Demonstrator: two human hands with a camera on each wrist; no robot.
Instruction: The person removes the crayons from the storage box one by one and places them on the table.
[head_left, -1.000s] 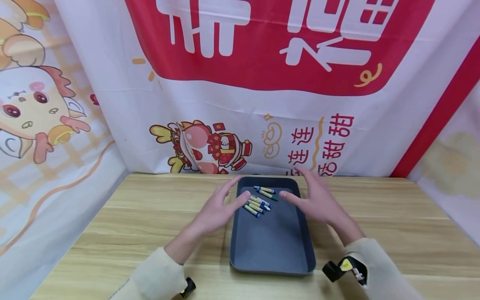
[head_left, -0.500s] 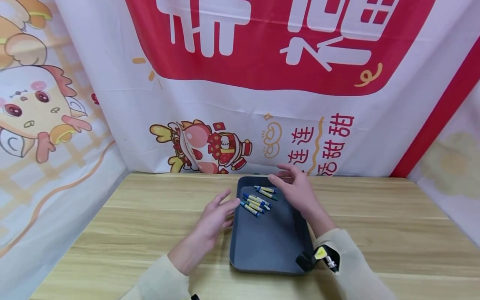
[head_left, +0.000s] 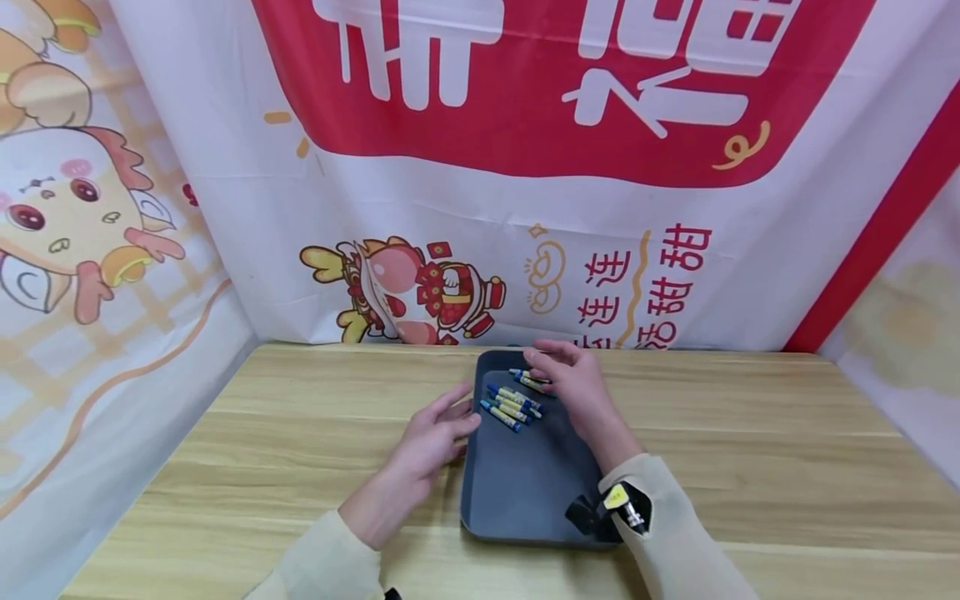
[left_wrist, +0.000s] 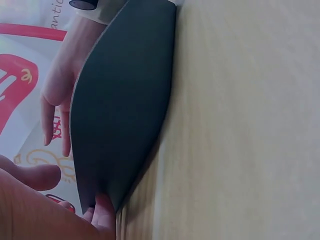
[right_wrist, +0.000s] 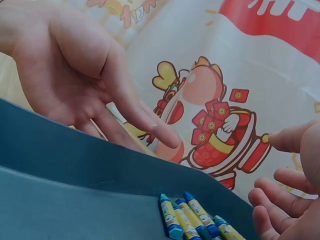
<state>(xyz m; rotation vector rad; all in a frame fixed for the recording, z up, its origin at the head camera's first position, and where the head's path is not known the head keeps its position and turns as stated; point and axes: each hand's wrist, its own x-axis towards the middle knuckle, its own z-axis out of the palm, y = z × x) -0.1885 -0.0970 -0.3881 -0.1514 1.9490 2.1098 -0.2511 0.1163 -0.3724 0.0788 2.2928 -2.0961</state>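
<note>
A dark grey rectangular tray (head_left: 525,483) lies on the wooden table, with several yellow-and-blue crayons (head_left: 513,408) in its far part. My left hand (head_left: 429,437) is at the tray's left side, fingers loosely bent. In the left wrist view its fingertips (left_wrist: 103,210) are against the tray's outer wall (left_wrist: 122,95). My right hand (head_left: 579,390) hovers over the tray's far right part and covers some of the crayons there. In the right wrist view its fingers (right_wrist: 280,187) are slightly bent, with nothing between them and the thumb, beside the crayons (right_wrist: 186,220).
A white printed cloth (head_left: 480,200) with red shapes hangs right behind the table's back edge. More cloth (head_left: 75,292) closes off the left side. The wooden table top (head_left: 315,442) extends to both sides of the tray. Black wrist gear (head_left: 600,508) overlaps the tray's near right corner.
My right hand has moved left and inward from the tray's right side to over the far crayons. My left hand has drawn back from over the crayons to the tray's left wall.
</note>
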